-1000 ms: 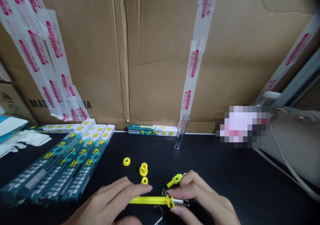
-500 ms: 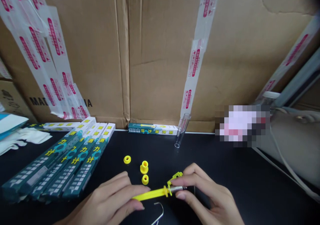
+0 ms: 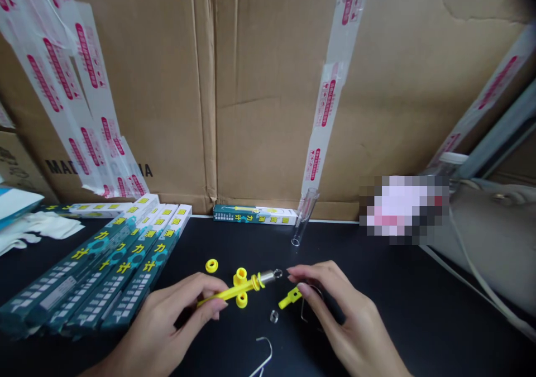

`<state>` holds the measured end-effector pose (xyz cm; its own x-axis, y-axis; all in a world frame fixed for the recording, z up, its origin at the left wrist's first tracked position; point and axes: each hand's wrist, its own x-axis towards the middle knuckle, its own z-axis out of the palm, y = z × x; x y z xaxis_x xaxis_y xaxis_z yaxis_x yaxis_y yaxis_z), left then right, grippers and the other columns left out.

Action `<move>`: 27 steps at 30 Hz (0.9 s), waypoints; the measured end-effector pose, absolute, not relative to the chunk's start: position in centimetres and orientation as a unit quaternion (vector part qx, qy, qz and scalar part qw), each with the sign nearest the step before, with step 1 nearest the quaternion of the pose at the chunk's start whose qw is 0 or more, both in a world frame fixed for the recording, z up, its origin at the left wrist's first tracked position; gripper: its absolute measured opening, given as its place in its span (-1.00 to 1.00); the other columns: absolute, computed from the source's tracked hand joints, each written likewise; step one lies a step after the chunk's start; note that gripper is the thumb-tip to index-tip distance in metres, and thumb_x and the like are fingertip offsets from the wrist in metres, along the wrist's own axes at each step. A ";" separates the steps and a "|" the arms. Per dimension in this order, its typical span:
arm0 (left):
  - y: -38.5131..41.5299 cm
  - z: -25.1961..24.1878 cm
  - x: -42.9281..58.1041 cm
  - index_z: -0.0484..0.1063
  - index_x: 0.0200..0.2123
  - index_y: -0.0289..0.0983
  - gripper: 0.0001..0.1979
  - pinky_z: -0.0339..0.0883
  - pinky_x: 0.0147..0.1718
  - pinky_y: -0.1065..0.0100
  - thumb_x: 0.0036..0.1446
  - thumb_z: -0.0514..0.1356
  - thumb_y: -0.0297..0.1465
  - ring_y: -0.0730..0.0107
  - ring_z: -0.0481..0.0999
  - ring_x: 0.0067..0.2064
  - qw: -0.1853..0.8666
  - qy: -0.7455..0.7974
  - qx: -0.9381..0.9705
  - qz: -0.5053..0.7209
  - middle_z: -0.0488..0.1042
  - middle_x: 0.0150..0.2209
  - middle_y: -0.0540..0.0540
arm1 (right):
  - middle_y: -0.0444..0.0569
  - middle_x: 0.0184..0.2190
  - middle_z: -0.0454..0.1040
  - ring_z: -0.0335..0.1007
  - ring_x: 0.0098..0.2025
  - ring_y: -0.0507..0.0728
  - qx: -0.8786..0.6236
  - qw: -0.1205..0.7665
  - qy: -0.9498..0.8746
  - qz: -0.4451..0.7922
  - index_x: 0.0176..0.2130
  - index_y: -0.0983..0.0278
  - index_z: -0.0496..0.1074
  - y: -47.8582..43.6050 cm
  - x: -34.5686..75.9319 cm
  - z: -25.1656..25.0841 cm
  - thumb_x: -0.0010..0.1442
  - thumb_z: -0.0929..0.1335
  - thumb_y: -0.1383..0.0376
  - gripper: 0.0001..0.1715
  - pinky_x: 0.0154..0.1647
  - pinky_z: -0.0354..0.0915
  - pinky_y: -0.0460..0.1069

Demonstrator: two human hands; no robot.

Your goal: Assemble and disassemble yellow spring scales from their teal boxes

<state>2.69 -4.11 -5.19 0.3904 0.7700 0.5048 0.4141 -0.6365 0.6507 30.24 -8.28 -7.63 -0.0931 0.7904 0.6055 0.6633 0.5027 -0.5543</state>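
The yellow rod (image 3: 228, 295) is pinched in the left hand (image 3: 178, 313); its metal end (image 3: 267, 278), previously gripped, is now released by the right hand (image 3: 345, 307), whose parted fingertips (image 3: 292, 271) are held just beside it. On the surface (image 3: 419, 310), 3 yellow collars (image 3: 211, 266) are seen near the rod.

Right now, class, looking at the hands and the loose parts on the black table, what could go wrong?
1. The small metal coil lies loose on the black table between the left hand and right hand; a stray finger might send it rolling.
2. The left hand grips the yellow rod back from its metal tip, so a push there could twist it.
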 end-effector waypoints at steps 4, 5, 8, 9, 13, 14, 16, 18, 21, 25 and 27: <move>-3.8 -5.3 2.6 0.55 -0.25 -0.12 -0.87 0.44 -0.63 0.61 0.25 0.19 -0.29 0.47 0.58 -0.57 0.330 0.388 0.755 0.412 0.68 -0.44 0.06 | 0.06 -0.01 0.59 0.51 -0.08 0.31 -0.521 0.341 -0.781 -0.051 0.05 0.09 0.50 -8.6 30.5 -8.3 0.39 0.36 0.26 -0.75 -0.16 0.51 0.25; -3.8 -5.2 2.7 0.54 -0.26 -0.14 -0.85 0.47 -0.62 0.58 0.25 0.18 -0.26 0.44 0.58 -0.57 0.351 0.391 0.741 0.417 0.69 -0.43 0.02 | 0.07 0.02 0.59 0.51 -0.07 0.35 -0.527 0.313 -0.787 -0.071 0.07 0.09 0.51 -8.7 30.6 -8.5 0.37 0.39 0.23 -0.72 -0.16 0.51 0.28; -3.7 -5.0 2.8 0.51 -0.28 -0.16 -0.80 0.51 -0.60 0.53 0.24 0.20 -0.19 0.39 0.59 -0.56 0.367 0.404 0.720 0.428 0.70 -0.43 -0.03 | 0.06 0.05 0.59 0.50 -0.04 0.36 -0.533 0.261 -0.801 -0.084 0.09 0.08 0.53 -8.8 30.9 -8.9 0.37 0.39 0.21 -0.70 -0.16 0.52 0.28; -3.7 -5.0 2.8 0.51 -0.29 -0.16 -0.80 0.53 -0.57 0.52 0.24 0.20 -0.18 0.39 0.60 -0.55 0.363 0.408 0.721 0.426 0.70 -0.43 -0.03 | 0.04 0.04 0.60 0.50 -0.04 0.35 -0.532 0.258 -0.803 -0.081 0.08 0.07 0.53 -8.8 31.0 -8.9 0.39 0.38 0.22 -0.71 -0.16 0.52 0.28; -3.7 -4.9 2.6 0.50 -0.29 -0.14 -0.84 0.57 -0.43 0.51 0.23 0.20 -0.20 0.38 0.67 -0.46 0.335 0.411 0.736 0.422 0.71 -0.43 0.02 | 0.03 0.00 0.62 0.50 -0.04 0.33 -0.518 0.263 -0.812 -0.054 0.08 0.06 0.53 -8.5 31.3 -9.1 0.41 0.36 0.23 -0.73 -0.16 0.51 0.27; -3.7 -4.9 2.6 0.50 -0.29 -0.13 -0.84 0.57 -0.41 0.50 0.23 0.20 -0.21 0.38 0.68 -0.44 0.332 0.411 0.736 0.423 0.71 -0.43 0.03 | 0.03 0.01 0.61 0.50 -0.03 0.33 -0.516 0.266 -0.813 -0.046 0.07 0.05 0.53 -8.4 31.3 -9.1 0.42 0.35 0.23 -0.73 -0.16 0.51 0.27; -3.5 -5.0 2.5 0.51 -0.30 -0.13 -0.83 0.57 -0.40 0.47 0.22 0.20 -0.20 0.36 0.67 -0.44 0.339 0.418 0.733 0.417 0.71 -0.42 0.03 | 0.02 0.01 0.60 0.49 -0.03 0.33 -0.512 0.271 -0.814 -0.027 0.06 0.05 0.53 -8.4 31.3 -9.0 0.42 0.35 0.24 -0.74 -0.16 0.51 0.27; -3.3 -5.0 2.5 0.51 -0.30 -0.14 -0.79 0.56 -0.38 0.42 0.23 0.19 -0.16 0.32 0.67 -0.41 0.348 0.432 0.728 0.402 0.71 -0.42 0.01 | 0.01 0.01 0.60 0.48 -0.02 0.32 -0.512 0.276 -0.813 -0.009 0.04 0.05 0.53 -8.5 31.2 -9.0 0.43 0.34 0.26 -0.76 -0.14 0.51 0.27; -3.1 -4.9 2.5 0.53 -0.30 -0.15 -0.75 0.54 -0.30 0.35 0.24 0.18 -0.12 0.25 0.69 -0.30 0.339 0.453 0.726 0.390 0.71 -0.39 -0.01 | -0.01 0.00 0.59 0.47 -0.01 0.31 -0.512 0.284 -0.811 0.010 0.02 0.04 0.52 -8.7 30.9 -8.9 0.43 0.33 0.28 -0.76 -0.10 0.50 0.28; -3.0 -4.9 2.4 0.47 -0.27 -0.15 -0.74 0.47 -0.31 0.34 0.27 0.15 -0.11 0.27 0.65 -0.34 0.346 0.442 0.718 0.412 0.65 -0.47 0.02 | 0.00 -0.02 0.60 0.48 -0.04 0.31 -0.508 0.306 -0.805 0.011 0.06 0.06 0.49 -8.9 30.5 -8.2 0.41 0.34 0.29 -0.74 -0.13 0.53 0.27; -2.9 -5.0 2.3 0.45 -0.25 -0.16 -0.73 0.43 -0.39 0.37 0.28 0.15 -0.10 0.32 0.60 -0.42 0.355 0.430 0.710 0.431 0.61 -0.53 0.04 | 0.01 -0.05 0.61 0.49 -0.06 0.30 -0.486 0.330 -0.809 -0.004 0.05 0.09 0.47 -9.0 30.3 -7.7 0.41 0.35 0.32 -0.75 -0.16 0.54 0.23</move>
<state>2.34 -2.92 -5.04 0.2587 0.9161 0.3064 0.3042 -0.3783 0.8743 30.28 -8.98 -7.70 -0.3091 0.7838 0.5387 0.7895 0.5273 -0.3141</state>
